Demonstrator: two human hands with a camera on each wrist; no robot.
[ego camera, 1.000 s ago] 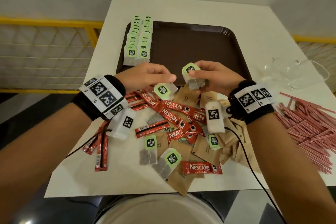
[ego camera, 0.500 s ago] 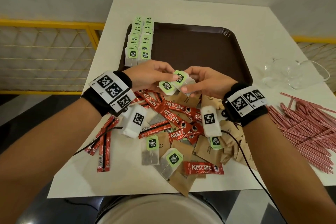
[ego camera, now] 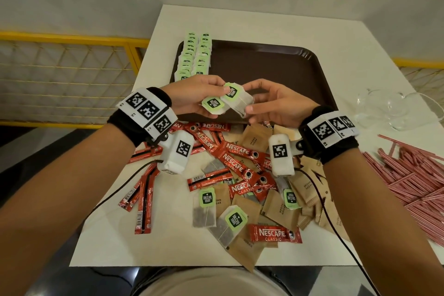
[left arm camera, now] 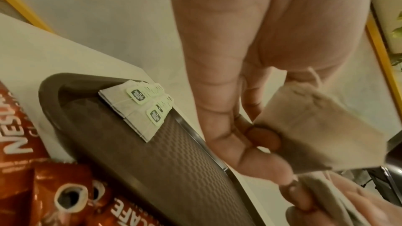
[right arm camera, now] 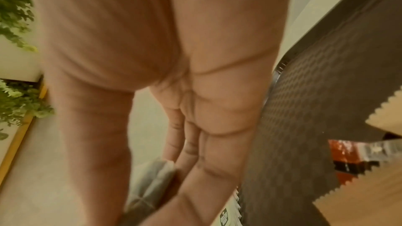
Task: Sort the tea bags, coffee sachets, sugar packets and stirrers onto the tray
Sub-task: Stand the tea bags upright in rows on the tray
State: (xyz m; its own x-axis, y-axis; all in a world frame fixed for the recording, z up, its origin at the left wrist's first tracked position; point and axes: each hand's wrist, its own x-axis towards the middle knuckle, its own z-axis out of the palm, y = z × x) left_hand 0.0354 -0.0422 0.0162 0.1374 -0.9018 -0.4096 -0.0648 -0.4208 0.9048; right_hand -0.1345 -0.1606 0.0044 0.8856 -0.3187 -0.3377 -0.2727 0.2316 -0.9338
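Note:
Both hands hover over the near rim of the brown tray [ego camera: 264,67]. My left hand [ego camera: 216,101] pinches a tea bag [ego camera: 212,104] with a green tag. My right hand [ego camera: 247,98] grips another tea bag [ego camera: 241,103], and the two bags overlap. The left wrist view shows the held tea bag [left arm camera: 315,135] against my fingertips. In the right wrist view a tea bag [right arm camera: 152,186] sits between thumb and fingers. Two rows of tea bags [ego camera: 194,57] lie along the tray's left side. Red coffee sachets [ego camera: 235,166], brown sugar packets [ego camera: 278,209] and loose tea bags [ego camera: 204,209] are piled on the table.
Pink stirrers [ego camera: 413,175] lie heaped at the right of the white table [ego camera: 240,21]. A clear glass vessel [ego camera: 389,108] stands right of the tray. A yellow railing [ego camera: 72,41] runs on the left. Most of the tray floor is bare.
The hands have come together and moved slightly toward the tray. The two tea bags, held apart a second ago, now overlap between the fingertips.

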